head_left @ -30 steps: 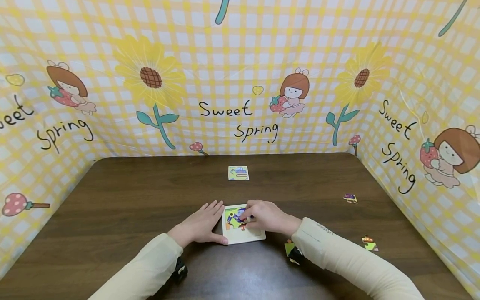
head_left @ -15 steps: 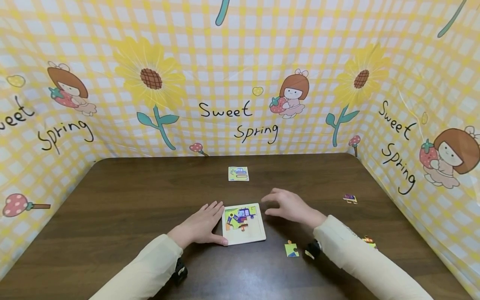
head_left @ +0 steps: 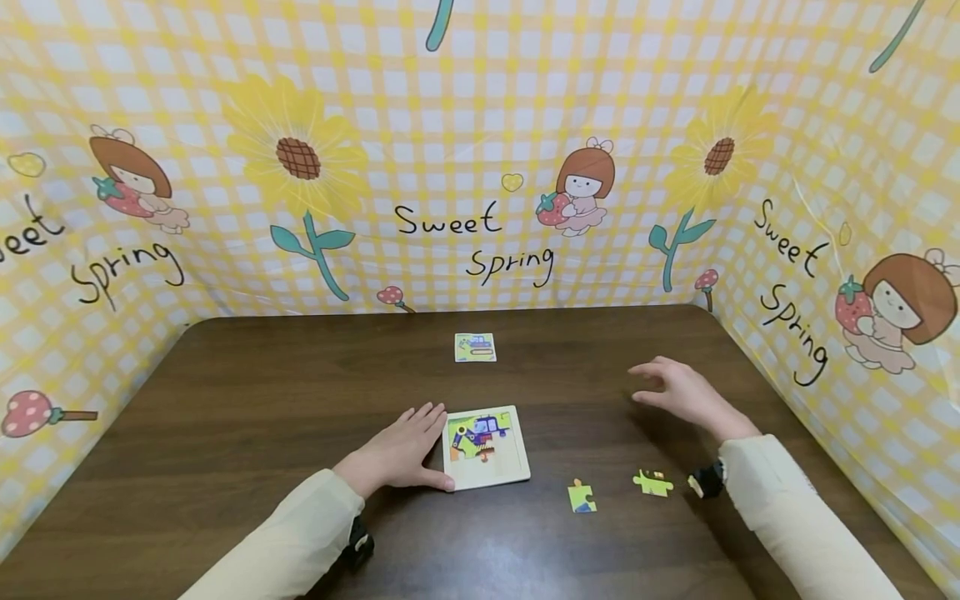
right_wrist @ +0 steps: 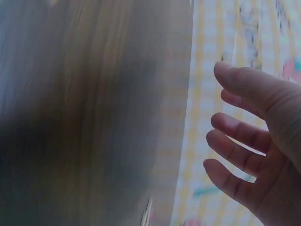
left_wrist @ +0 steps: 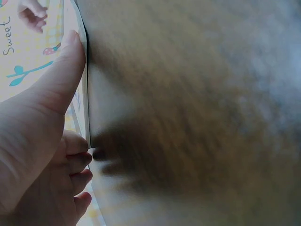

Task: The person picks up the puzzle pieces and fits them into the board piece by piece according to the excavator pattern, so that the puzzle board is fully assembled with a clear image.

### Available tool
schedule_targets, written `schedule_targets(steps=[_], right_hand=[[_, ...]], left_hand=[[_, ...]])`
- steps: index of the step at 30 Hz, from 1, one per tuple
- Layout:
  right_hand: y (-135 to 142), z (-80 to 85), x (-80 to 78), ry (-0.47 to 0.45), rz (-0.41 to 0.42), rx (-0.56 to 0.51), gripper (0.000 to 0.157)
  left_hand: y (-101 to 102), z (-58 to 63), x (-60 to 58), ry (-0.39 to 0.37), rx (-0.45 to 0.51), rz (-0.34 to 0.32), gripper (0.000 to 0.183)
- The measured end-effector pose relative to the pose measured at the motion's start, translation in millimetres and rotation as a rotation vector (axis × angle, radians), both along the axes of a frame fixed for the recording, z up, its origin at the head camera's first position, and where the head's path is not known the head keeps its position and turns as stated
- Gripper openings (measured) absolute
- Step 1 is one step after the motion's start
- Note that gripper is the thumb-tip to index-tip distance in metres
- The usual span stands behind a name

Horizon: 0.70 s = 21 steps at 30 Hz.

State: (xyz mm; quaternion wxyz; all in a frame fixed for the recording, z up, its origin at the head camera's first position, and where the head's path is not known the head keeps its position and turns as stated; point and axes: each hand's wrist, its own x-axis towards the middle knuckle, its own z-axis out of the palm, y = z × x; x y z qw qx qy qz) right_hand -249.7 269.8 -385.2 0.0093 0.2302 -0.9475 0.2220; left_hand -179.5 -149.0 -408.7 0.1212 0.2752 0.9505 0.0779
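A square wooden puzzle tray (head_left: 487, 477) lies near the middle of the table, its upper part filled with pieces that form a purple vehicle picture. My left hand (head_left: 401, 448) lies along the tray's left side, fingers extended; the thumb (left_wrist: 70, 70) touches the tray's edge in the left wrist view. Off to the right, my right hand (head_left: 686, 398) hovers over the table with loosely bent fingers and nothing in them. Two loose puzzle pieces, one green with a blue corner (head_left: 581, 497) and one mostly green (head_left: 653, 483), lie between tray and right sleeve.
Behind the tray lies a small picture card (head_left: 476, 347) with a similar vehicle. A yellow checked cloth (head_left: 420, 150) walls in the brown table (head_left: 300, 367) at the back and both sides. The right sleeve (head_left: 795, 500) covers part of the table's right side.
My right hand has left the tray and swept rightward, uncovering the mostly green piece. The purple piece and another at the right are now hidden behind the hand and arm. The left hand stays put.
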Motion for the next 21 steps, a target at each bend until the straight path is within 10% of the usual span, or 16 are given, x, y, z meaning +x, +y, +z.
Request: schedule_targets(steps=[21], right_hand=[[94.9, -15.3, -11.0, -0.081, -0.107, 0.08, 0.026]], left_hand=[[0.6, 1.0, 0.7, 0.002, -0.001, 0.002, 0.1]])
